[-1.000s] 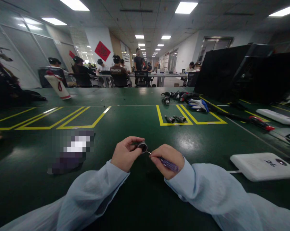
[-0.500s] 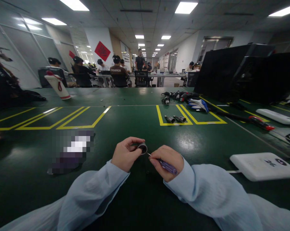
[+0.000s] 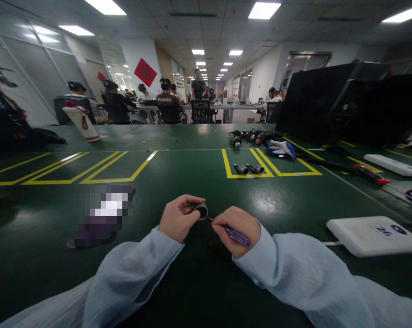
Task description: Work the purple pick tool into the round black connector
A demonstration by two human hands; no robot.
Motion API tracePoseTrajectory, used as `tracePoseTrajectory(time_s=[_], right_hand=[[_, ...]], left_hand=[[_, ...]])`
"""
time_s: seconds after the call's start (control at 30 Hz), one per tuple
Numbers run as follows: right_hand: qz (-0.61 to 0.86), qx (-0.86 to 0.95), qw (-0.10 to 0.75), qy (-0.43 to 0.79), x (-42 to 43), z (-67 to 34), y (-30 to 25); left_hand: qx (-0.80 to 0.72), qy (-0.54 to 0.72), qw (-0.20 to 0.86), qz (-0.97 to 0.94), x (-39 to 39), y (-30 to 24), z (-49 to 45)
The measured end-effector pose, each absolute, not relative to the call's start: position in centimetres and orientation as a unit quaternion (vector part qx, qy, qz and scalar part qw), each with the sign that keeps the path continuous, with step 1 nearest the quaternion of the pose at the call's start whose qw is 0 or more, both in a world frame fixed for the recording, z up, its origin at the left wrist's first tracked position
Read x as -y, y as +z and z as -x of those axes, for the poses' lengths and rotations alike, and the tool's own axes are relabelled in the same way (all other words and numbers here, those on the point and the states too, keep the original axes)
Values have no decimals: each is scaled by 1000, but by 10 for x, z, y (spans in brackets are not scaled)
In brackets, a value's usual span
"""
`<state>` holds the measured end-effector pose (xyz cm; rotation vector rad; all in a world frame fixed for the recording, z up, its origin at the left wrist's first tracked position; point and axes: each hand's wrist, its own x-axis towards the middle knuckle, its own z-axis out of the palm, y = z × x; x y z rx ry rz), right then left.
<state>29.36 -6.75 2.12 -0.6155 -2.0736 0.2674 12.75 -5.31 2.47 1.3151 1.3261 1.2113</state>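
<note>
Between the fingers and thumb of my left hand (image 3: 178, 218) is a round metal connector shell (image 3: 202, 211), its dark open end turned toward my right hand. My right hand (image 3: 238, 228) grips a screwdriver with a clear purple handle (image 3: 238, 236). The thin shaft points at the shell's lower rim; whether the tip touches it I cannot tell. A tiny dark piece (image 3: 210, 245) lies on the green table below the hands. Two similar metal connectors (image 3: 255, 169) lie side by side inside a yellow-taped box beyond my right hand.
A pixelated item (image 3: 103, 214) lies left of my hands. At right are a white box marked 26 (image 3: 373, 236), a red-tipped black tool (image 3: 368, 174) and a dark monitor (image 3: 325, 100). Farther back are gloves (image 3: 281, 149), a pile of black parts (image 3: 252, 135) and a white cup (image 3: 83, 122).
The connector shell and my left fingertips have shifted very slightly left. The screwdriver and my right hand have barely moved.
</note>
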Motion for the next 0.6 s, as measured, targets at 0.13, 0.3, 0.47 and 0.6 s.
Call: tracePoseTrajectory(time_s=[0.13, 0.3, 0.47, 0.6], right_hand=[[258, 836, 471, 110, 68, -292, 21], [268, 818, 483, 158, 70, -296, 24], [371, 729, 456, 350, 71, -299, 23], [394, 730, 403, 387, 69, -297, 17]], left_hand=[[-528, 485, 444, -538, 53, 23, -127], [-523, 498, 446, -529, 51, 20, -127], [-543, 499, 450, -504, 50, 27, -127], [-542, 489, 480, -486, 53, 32, -128]])
